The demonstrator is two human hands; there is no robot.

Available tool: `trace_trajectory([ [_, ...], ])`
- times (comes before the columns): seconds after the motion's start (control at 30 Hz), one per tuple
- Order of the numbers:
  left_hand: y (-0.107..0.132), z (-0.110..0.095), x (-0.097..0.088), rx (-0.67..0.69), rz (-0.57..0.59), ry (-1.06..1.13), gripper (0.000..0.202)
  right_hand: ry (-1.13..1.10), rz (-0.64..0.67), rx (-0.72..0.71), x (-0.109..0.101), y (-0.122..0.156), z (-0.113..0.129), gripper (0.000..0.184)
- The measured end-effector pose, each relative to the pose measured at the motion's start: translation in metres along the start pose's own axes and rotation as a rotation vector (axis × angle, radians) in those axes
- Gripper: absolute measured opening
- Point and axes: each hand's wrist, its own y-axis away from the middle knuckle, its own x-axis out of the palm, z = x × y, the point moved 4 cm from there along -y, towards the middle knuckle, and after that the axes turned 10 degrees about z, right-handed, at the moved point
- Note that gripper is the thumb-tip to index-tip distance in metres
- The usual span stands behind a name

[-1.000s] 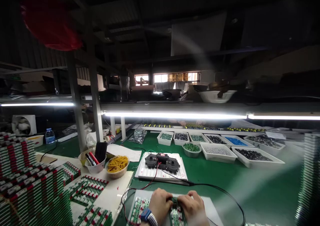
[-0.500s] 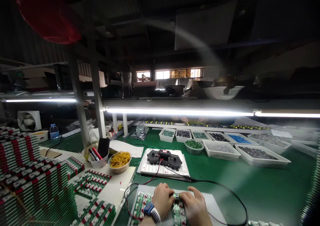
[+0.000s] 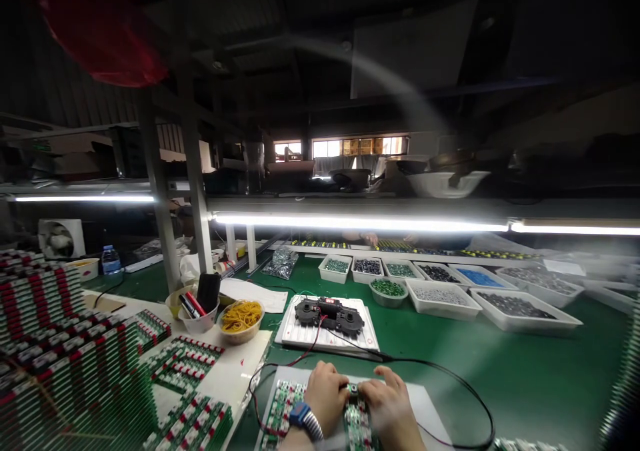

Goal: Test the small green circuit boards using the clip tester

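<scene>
My left hand [image 3: 325,398], with a blue-faced watch on the wrist, is bent over a green circuit board [image 3: 358,423] at the bottom middle. Its thumb and fingertips are closed at the board's far end, beside a small dark square part [image 3: 353,389]. From the other side my right hand [image 3: 389,403] grips the same end, thumb and fingers bent, index finger raised a little. More populated circuit boards [image 3: 284,404] lie left of my left hand on a white sheet [image 3: 431,411]. My palms hide part of the boards.
Ahead lies a black twin-wheeled device [image 3: 330,316] on a white pad, its cable [image 3: 450,366] looping right. White trays of small parts [image 3: 445,299] line the back. Stacked boards [image 3: 75,364] and a bowl of rubber bands [image 3: 241,319] stand left. Across the bench, a co-worker's hand [image 3: 369,238] shows.
The view has shifted very slightly. Both my hands stay at the board's far end with almost no movement. The co-worker's hand across the bench has moved a little.
</scene>
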Motion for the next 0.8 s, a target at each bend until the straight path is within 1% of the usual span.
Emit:
trace_trajectory([
  [0.17,0.002,-0.006,-0.004,0.001,-0.024,-0.026,0.021,-0.046,0.001,0.023,-0.012,0.0,0.002,0.023],
  [0.37,0.005,-0.011,-0.014,0.023,0.001,-0.066,0.022,-0.092,0.002,0.022,-0.017,0.002,0.001,0.03],
  [0.53,0.008,-0.014,-0.017,0.046,0.05,-0.079,0.02,-0.112,0.023,0.005,-0.011,0.006,-0.006,0.031],
  [0.67,0.011,-0.01,-0.012,0.043,0.062,-0.044,0.026,-0.118,0.031,-0.034,-0.002,0.009,-0.013,0.031],
  [0.8,0.014,-0.004,-0.007,0.057,0.058,-0.01,0.024,-0.099,0.0,-0.06,0.002,0.012,-0.014,0.029],
])
